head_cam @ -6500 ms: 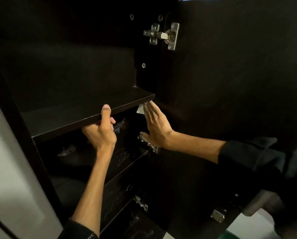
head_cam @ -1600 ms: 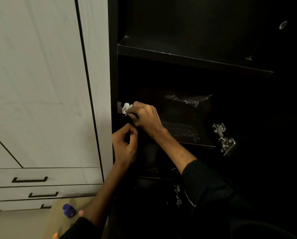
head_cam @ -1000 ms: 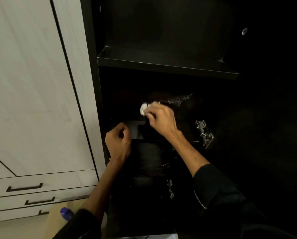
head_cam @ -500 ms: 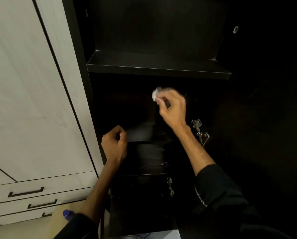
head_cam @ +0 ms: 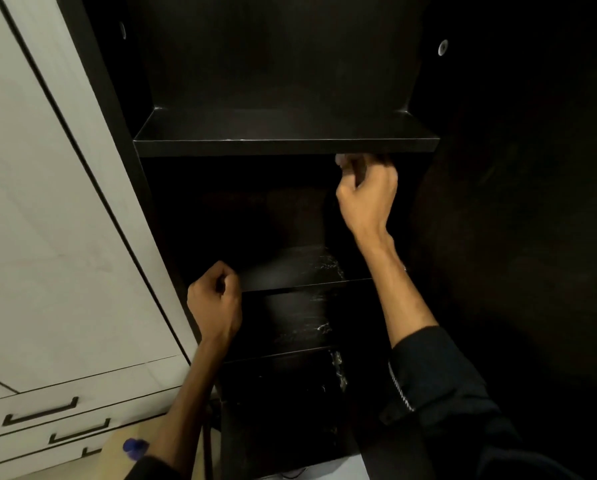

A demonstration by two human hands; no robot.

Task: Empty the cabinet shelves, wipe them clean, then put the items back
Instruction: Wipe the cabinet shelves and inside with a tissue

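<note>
flanking dark cabinet (head_cam: 283,81): white drawers (head_cam: 41,407), blue cap (head_cam: 135,447)

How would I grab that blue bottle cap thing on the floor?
Only the blue bottle's cap end shows, past the left forearm; the rest is hidden. Probably reach down from above and pinch around the cap's sides, since it's low with open space above.

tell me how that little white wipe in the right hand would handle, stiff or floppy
Probably floppy: the wipe sits bunched up in the right hand, only a pale edge showing under the shelf. Likely very light, since fingertips alone hold it. It should crumple rather than slide or roll.
</note>
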